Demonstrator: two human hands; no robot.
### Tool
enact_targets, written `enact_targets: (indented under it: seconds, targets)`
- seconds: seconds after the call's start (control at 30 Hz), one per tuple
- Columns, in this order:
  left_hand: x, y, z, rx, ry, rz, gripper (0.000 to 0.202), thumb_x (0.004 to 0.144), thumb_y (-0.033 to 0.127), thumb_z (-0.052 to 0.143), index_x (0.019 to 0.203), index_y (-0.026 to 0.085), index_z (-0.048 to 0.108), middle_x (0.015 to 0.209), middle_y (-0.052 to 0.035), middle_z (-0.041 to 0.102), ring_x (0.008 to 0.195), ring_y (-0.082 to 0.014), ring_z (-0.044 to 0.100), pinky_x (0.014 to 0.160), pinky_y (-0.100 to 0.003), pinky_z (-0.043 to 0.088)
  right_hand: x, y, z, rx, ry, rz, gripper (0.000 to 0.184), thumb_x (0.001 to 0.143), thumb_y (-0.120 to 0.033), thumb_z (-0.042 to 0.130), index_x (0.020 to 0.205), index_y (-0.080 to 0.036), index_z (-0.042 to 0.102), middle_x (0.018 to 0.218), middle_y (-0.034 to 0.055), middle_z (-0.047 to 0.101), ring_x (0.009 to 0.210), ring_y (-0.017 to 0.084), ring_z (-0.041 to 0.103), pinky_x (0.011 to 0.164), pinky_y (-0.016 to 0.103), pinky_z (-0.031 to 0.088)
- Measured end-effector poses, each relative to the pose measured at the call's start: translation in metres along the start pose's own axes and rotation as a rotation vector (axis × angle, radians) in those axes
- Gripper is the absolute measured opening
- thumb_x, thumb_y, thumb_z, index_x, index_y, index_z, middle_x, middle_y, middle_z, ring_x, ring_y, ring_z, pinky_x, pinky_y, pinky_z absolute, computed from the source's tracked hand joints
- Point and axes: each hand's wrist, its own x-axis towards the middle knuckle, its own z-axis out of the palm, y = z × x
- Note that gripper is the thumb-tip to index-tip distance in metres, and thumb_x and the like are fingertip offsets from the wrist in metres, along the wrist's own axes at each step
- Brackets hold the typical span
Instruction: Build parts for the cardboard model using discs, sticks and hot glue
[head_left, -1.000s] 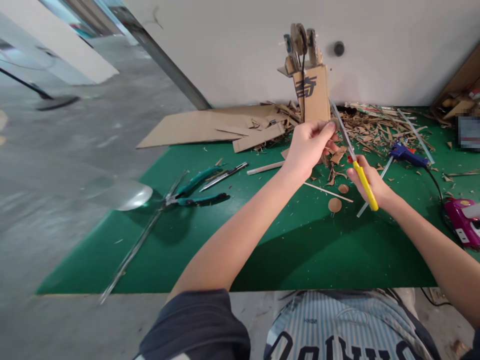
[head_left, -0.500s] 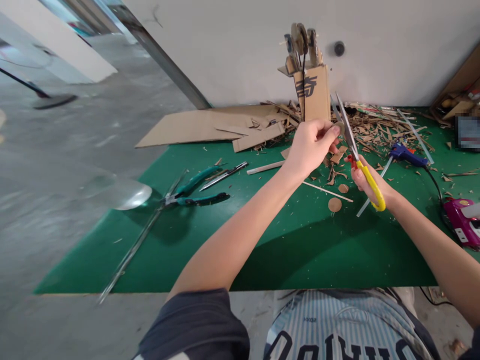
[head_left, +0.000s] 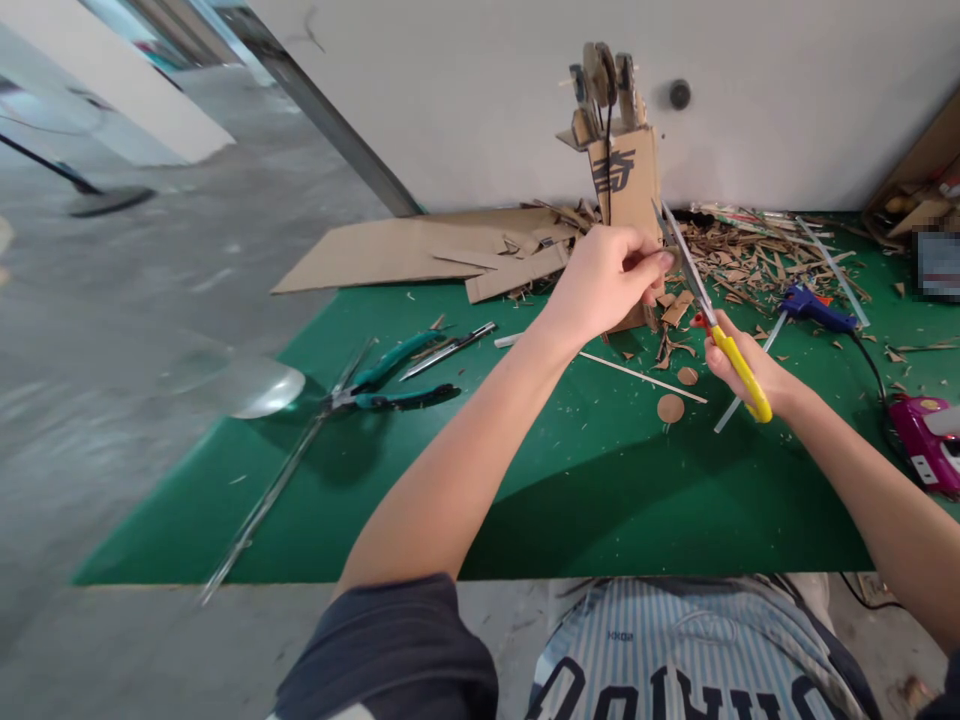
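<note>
My right hand (head_left: 742, 370) is closed around the yellow handles of a pair of scissors (head_left: 712, 325), whose blades point up and to the left. My left hand (head_left: 607, 280) is raised over the green mat (head_left: 420, 480) and pinches a small cardboard piece (head_left: 673, 258) right at the scissor blades. Two small cardboard discs (head_left: 670, 407) lie on the mat just below the hands.
A tall cardboard model (head_left: 622, 170) stands against the wall amid scraps. Flat cardboard sheets (head_left: 405, 250) lie at the back left. Teal pliers (head_left: 390, 385) and metal rods lie to the left. A blue glue gun (head_left: 814, 308) and a pink device (head_left: 930, 440) sit to the right.
The scissor blades opened and have come nearly shut again at the cardboard piece. My left hand has shifted slightly left, and my right hand slightly down.
</note>
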Motion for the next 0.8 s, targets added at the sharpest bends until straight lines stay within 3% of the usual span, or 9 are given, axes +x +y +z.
enact_targets:
  seconds: [0.17,0.37,0.47,0.63,0.8]
  targets:
    - [0.0,0.004,-0.004,0.061,-0.015,0.009,0.019,0.083,0.012,0.075,0.066,0.016,0.066,0.055,0.0002,0.056,0.061,-0.0139,0.062,0.072,-0.028,0.047,0.0,-0.003,-0.002,-0.025,0.013,0.006,0.049,0.097,-0.07,0.043,0.114,-0.024,0.046,0.065,-0.0052,0.047,0.056,0.015,0.042,0.058,0.033,0.032]
    - [0.001,-0.001,-0.001,0.075,-0.003,0.052,0.02,0.085,0.019,0.075,0.068,0.018,0.065,0.059,0.0003,0.059,0.06,-0.0121,0.063,0.069,-0.026,0.051,0.0,-0.001,0.001,-0.03,0.044,0.037,0.059,0.095,-0.079,0.036,0.111,-0.023,0.047,0.066,-0.0034,0.048,0.056,0.016,0.043,0.059,0.035,0.034]
    - [0.001,-0.006,0.007,-0.012,0.023,0.064,0.019,0.088,0.025,0.073,0.072,0.018,0.065,0.066,-0.0009,0.065,0.058,-0.0099,0.063,0.067,-0.024,0.053,0.001,0.003,0.003,-0.031,0.073,0.03,0.063,0.094,-0.08,0.034,0.115,-0.023,0.049,0.069,-0.0022,0.049,0.059,0.016,0.045,0.06,0.035,0.035]
    - [0.002,-0.015,0.025,-0.221,0.08,-0.031,0.019,0.089,0.029,0.074,0.078,0.017,0.065,0.064,-0.0005,0.062,0.059,-0.009,0.062,0.061,-0.022,0.051,0.002,0.004,0.004,-0.041,0.138,0.074,0.069,0.093,-0.083,0.034,0.119,-0.022,0.05,0.071,-0.0023,0.049,0.059,0.015,0.044,0.059,0.034,0.033]
    - [0.005,-0.02,0.026,-0.178,0.051,0.009,0.021,0.093,0.019,0.066,0.072,0.017,0.063,0.063,0.0002,0.06,0.058,-0.0086,0.06,0.062,-0.022,0.051,0.001,0.006,0.0,0.085,0.023,0.036,0.066,0.095,-0.078,0.041,0.129,-0.022,0.046,0.076,-0.0034,0.044,0.063,0.014,0.04,0.061,0.032,0.036]
